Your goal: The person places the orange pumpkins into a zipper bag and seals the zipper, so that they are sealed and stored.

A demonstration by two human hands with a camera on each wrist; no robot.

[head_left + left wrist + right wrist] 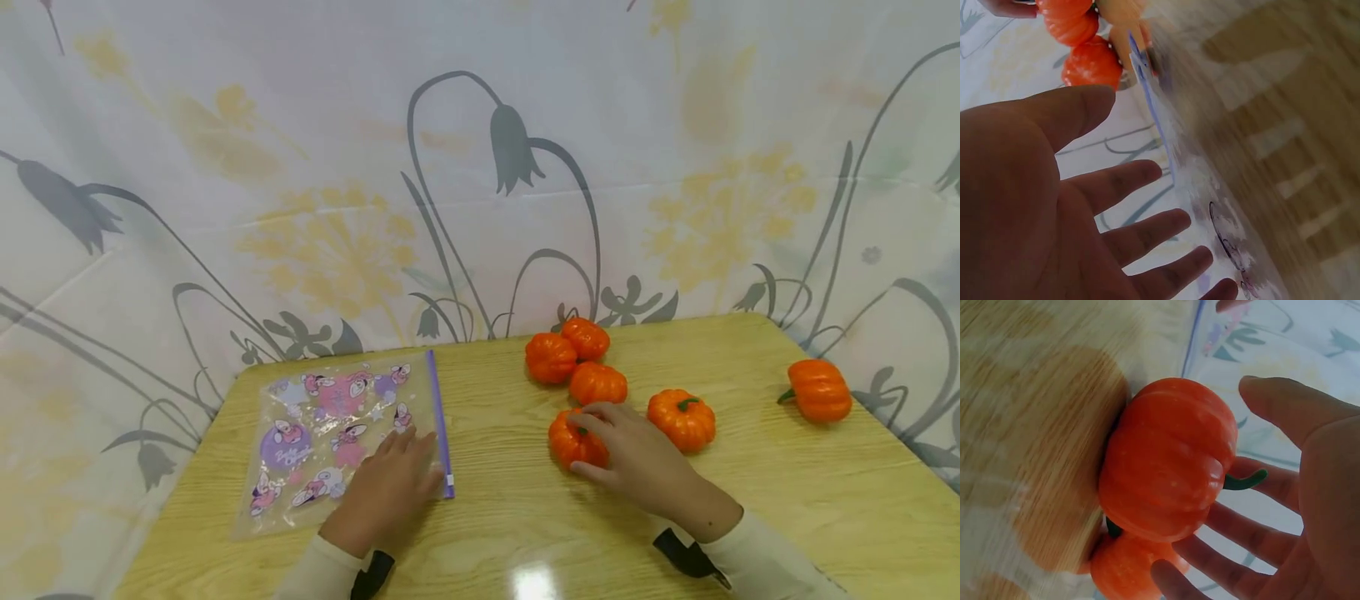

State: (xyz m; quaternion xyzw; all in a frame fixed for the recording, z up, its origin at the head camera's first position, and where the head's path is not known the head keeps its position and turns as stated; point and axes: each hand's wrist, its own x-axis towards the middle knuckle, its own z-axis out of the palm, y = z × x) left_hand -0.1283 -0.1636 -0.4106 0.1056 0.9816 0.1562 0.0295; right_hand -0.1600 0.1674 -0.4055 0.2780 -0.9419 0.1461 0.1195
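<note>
Left hand (392, 492) spread, palm down over printed slider bag (322, 437). Right hand (645, 458) loosely spread around orange toy pumpkin (570, 446).

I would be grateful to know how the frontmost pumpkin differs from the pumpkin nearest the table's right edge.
The frontmost pumpkin sits upright, stem pointing up; the right-edge pumpkin lies on its side, stem pointing left. In the head view, the person's right grip partly covers the frontmost pumpkin, while the right-edge pumpkin has no hand over it. Both are orange and ribbed, with green stems.
</note>
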